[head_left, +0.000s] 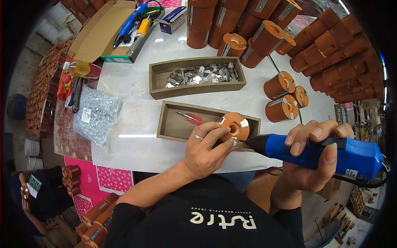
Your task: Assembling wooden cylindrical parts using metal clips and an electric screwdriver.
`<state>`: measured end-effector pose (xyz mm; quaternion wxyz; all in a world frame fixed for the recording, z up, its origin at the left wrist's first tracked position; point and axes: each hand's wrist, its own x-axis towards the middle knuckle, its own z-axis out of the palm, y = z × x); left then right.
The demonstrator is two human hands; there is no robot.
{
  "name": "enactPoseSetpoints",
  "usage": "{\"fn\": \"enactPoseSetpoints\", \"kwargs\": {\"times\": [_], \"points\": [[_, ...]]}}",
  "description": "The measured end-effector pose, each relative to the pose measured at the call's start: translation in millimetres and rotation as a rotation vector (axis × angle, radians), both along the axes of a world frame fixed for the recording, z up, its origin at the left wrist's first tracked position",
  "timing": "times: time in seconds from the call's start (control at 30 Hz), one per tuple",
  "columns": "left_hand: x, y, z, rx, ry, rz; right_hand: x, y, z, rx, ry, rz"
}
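Across the white-covered table, the left hand (209, 151) grips a reddish-brown cylinder with a hole in its end face (243, 130), its fingers covering part of that face. The right hand (308, 165) is wrapped around a blue electric screwdriver (281, 149), whose tip sits near the cylinder's lower edge; I can't tell if it touches. The cylinder is over the right part of a long brown wooden tray (165, 124), hiding some of it. Beyond lies a second wooden tray (198, 91) heaped with small silvery metal plates (198, 75). A clear plastic bag of small parts (97, 115) lies to the left, and stacked brown cylinders (201, 27) crowd the far side.

Counting: two trays, one red-handled tool (193, 119) in the nearer, three loose brown cylinders (280, 85) grouped at right, one bag, and a second blue power tool (131, 24) in an open cardboard box (93, 31).
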<state>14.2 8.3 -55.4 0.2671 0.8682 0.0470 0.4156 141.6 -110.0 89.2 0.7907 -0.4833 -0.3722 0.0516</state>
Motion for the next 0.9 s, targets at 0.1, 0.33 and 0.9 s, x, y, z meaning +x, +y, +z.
{"fn": "enactPoseSetpoints", "kwargs": {"times": [0.1,0.33,0.9], "points": [[0.2,0.0,0.0,-0.005,0.000,0.003,1.7,1.0,-1.2,-0.001,-0.013,0.014],[0.0,-1.3,-1.5,-0.014,-0.001,0.006,0.1,4.2,-1.7,-0.044,0.006,0.028],[-2.5,0.7,6.4,-0.024,-0.023,0.000,3.7,23.4,24.2,-0.621,-0.748,0.109]]}}
